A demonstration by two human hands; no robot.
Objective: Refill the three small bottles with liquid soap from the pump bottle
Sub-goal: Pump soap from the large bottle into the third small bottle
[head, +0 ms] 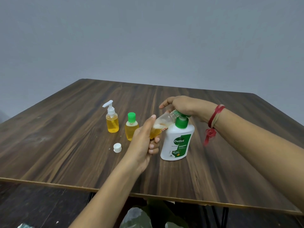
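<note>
A white Dettol pump bottle (176,142) with a green pump collar stands on the wooden table (65,145). My right hand (182,105) rests on top of its pump head, fingers curled over it. My left hand (143,142) grips a small clear bottle (162,123), uncapped and tilted, its open neck held right at the pump spout; orange soap fills its lower part. Two other small bottles stand to the left: one with a white pump (112,119), one with a green cap (131,127), both holding orange soap.
A loose white cap (117,147) lies on the table in front of the green-capped bottle. The table's front edge runs across below my forearms. A grey wall stands behind the table.
</note>
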